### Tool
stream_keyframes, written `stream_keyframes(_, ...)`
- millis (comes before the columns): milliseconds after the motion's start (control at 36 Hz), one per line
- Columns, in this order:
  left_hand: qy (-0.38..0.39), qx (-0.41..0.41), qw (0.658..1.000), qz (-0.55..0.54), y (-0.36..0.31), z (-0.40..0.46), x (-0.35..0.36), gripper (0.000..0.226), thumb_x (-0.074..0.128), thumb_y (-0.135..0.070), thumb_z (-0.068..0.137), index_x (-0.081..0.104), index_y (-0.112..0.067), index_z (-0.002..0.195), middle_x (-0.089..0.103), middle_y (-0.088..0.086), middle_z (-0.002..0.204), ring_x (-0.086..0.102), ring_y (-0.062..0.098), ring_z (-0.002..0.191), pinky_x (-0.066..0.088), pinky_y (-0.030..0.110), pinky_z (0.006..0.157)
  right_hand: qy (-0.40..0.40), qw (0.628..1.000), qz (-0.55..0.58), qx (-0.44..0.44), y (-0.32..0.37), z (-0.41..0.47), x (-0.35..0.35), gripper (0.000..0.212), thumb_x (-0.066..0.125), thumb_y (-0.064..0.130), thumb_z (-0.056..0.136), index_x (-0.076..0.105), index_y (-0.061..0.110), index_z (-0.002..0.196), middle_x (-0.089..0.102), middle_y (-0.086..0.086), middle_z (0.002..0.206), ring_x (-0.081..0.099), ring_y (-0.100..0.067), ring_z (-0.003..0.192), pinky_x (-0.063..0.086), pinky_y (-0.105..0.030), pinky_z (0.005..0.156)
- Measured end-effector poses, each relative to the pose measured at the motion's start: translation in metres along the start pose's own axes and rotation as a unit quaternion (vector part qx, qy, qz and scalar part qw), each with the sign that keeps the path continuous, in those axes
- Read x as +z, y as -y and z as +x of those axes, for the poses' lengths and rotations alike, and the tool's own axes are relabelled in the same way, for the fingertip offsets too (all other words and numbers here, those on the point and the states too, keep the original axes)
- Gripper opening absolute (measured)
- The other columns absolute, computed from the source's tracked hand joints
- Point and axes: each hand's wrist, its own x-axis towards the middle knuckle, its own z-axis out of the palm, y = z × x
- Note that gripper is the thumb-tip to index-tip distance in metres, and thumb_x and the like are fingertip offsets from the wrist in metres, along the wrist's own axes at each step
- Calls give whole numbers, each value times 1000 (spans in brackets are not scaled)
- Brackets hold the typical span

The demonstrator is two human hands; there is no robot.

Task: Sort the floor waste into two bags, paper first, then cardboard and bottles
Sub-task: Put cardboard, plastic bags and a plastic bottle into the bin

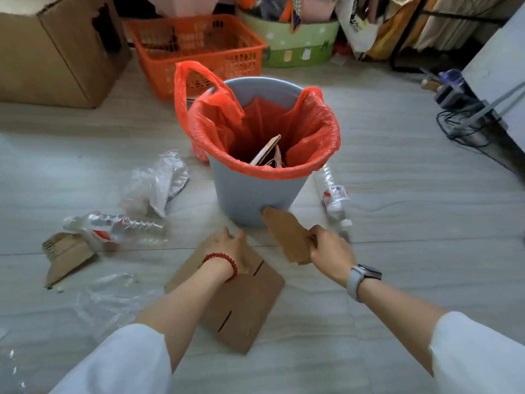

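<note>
Cardboard piece point(287, 237): brown, torn at its edges, raised off the floor just in front of the bin point(255, 200).
Right hand point(329, 247): curled round the near end of the cardboard piece, which is gripped firmly.
Cardboard sheet point(241, 305): flat, brown, with 2 dark slits, laid on the floor point(397, 194) below the bin.
Left hand point(231, 247): placed on the far edge of the cardboard sheet; the grip cannot be told.
Red bag point(306, 123): stretched over the bin's rim, with cardboard scraps point(268, 153) seen inside.
Bottles: 1 clear bottle point(127, 226) is seen on the left, another point(333, 194) right of the bin.
</note>
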Motion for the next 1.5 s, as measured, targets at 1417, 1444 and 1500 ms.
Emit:
stream_keyframes(1417,-620,158,635,-433,-56,-72,-242,29,73,-5,73,61,-13,98,61,-11,97,59,4,91,46,16,86,-241,951,195,16,107,82,-166,43,40,7,90,39,11,133,59,-21,118,54,-42,105,42,-41,80)
stream_keyframes(1444,-620,177,645,-410,-60,-64,-234,30,72,-2,73,61,-9,100,59,-8,98,55,1,93,44,12,87,-236,955,177,14,108,83,-162,43,39,6,90,40,11,133,59,-22,119,55,-42,106,42,-42,80)
stream_keyframes(1500,-620,214,657,-372,-68,-53,-227,28,70,5,72,60,-2,98,58,-1,101,46,-6,93,35,0,87,-229,964,135,5,108,85,-154,35,37,8,91,48,8,124,60,-22,116,55,-41,105,43,-42,81)
